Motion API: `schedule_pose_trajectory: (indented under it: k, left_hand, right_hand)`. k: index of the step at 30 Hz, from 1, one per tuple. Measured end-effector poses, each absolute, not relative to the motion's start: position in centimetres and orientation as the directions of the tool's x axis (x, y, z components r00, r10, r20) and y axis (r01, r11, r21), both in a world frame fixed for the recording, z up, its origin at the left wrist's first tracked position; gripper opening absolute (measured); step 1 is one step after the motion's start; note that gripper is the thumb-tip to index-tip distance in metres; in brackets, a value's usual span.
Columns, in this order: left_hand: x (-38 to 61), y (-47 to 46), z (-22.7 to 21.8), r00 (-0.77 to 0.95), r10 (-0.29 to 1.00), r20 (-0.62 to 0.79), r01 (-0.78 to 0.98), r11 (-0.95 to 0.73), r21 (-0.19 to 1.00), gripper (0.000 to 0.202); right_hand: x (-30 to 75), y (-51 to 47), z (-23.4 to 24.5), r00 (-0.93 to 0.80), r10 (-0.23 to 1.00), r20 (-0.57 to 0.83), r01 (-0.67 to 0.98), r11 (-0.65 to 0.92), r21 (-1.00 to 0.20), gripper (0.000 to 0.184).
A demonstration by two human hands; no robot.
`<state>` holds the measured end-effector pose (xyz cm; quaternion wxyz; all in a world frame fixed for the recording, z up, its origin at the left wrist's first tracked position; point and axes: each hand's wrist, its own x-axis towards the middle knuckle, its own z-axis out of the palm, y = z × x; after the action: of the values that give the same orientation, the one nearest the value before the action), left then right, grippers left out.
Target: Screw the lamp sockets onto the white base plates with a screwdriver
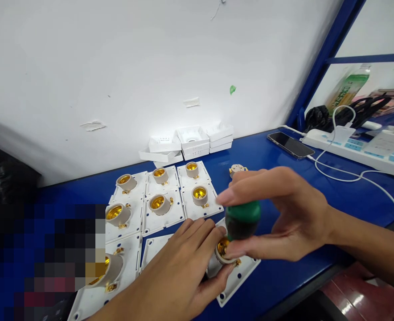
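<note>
My right hand [284,214] grips a screwdriver by its green and black handle [242,219], held upright over a white lamp-holder plate [239,278] near the front edge of the blue table. The tool's tip goes down into the brass socket [223,247] on that plate. My left hand [180,272] lies flat on the plate with fingers stretched out, its thumb against the socket's side.
Several more white plates with brass sockets [160,203] lie in rows behind and to the left. Stacked white boxes [192,142] stand by the wall. A loose socket part [237,169], a phone [290,145] and a power strip [360,149] with white cables are at the right.
</note>
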<state>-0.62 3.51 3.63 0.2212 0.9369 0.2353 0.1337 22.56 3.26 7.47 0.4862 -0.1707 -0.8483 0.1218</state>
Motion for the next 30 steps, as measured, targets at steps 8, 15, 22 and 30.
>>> schedule_pose_trajectory:
  k: [8, 15, 22, 30]
  left_hand:
    - [-0.3, 3.6, 4.7, 0.857, 0.501, 0.118, 0.405, -0.798, 0.446, 0.023]
    - [-0.3, 3.6, 4.5, 0.861, 0.495, 0.115, 0.391, -0.79, 0.473, 0.028]
    - [-0.5, 3.6, 3.7, 0.856, 0.486, 0.174, 0.363, -0.806, 0.468, 0.019]
    - [-0.5, 3.6, 3.5, 0.86, 0.476, 0.184, 0.348, -0.811, 0.471, 0.018]
  right_hand:
    - [22.1, 2.2, 7.4, -0.454, 0.39, 0.801, 0.267, 0.917, -0.295, 0.028]
    - [22.2, 2.2, 7.7, -0.489, 0.365, 0.792, 0.288, 0.925, -0.249, 0.037]
    - [22.3, 3.0, 7.7, -0.467, 0.402, 0.787, 0.258, 0.914, -0.314, 0.041]
    - [22.3, 3.1, 7.2, -0.487, 0.389, 0.782, 0.264, 0.919, -0.293, 0.042]
